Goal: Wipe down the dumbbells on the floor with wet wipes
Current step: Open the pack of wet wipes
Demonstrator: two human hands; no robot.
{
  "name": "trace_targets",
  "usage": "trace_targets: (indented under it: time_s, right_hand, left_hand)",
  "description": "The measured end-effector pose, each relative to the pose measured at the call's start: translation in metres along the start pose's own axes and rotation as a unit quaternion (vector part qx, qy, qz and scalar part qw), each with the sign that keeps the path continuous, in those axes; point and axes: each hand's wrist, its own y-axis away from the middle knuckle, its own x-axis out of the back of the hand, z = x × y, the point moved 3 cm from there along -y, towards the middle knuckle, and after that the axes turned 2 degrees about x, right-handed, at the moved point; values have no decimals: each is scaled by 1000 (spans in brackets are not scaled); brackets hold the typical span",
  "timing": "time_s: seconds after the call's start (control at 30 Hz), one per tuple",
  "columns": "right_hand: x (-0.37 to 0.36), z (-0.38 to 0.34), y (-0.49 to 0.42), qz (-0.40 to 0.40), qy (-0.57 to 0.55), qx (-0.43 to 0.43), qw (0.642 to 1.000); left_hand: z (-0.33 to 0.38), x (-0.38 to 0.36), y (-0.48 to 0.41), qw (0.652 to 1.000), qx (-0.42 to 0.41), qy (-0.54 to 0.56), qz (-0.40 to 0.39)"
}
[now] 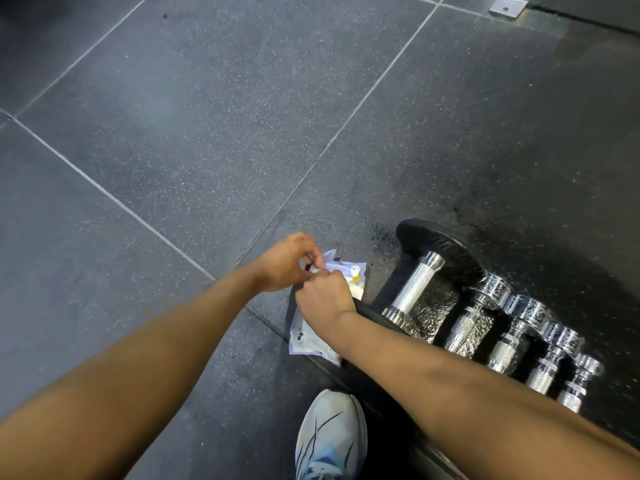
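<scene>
Below the hands, a white shoe stands on the dark floor. Left hand and right hand meet over the wet wipes pack, fingers curled and pinching at its top. This looks like the opening step, with no wipe drawn out yet. Next comes pulling one sheet free. The dumbbells, one black-ended and the rest chrome, lie in a row just right of the right hand.

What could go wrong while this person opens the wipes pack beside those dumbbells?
The left hand and right hand both pinch the top of the wipes pack; a hard tug might tear it or pull out several wipes. The right forearm crosses the large dumbbell, which lies right beside the pack; a nudge might roll it toward the shoe.
</scene>
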Motion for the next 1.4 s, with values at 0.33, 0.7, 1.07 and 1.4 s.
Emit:
trace_targets:
  time_s: [0.33,0.7,1.07,1.4]
  right_hand:
    - [6,3,3,-4,-9,-28,1000]
    - [-1,-3,0,-9,-27,-62,998]
    - [-5,-1,-2,-1,-41,-58,998]
    - [12,23,5,-1,-120,-89,989]
  left_hand:
    - [-9,-53,64,952,163,221,132]
    - [-7,-64,69,951,168,203,160]
    - [-13,-77,72,959,119,143,214]
    - [0,-62,71,958,15,144,249]
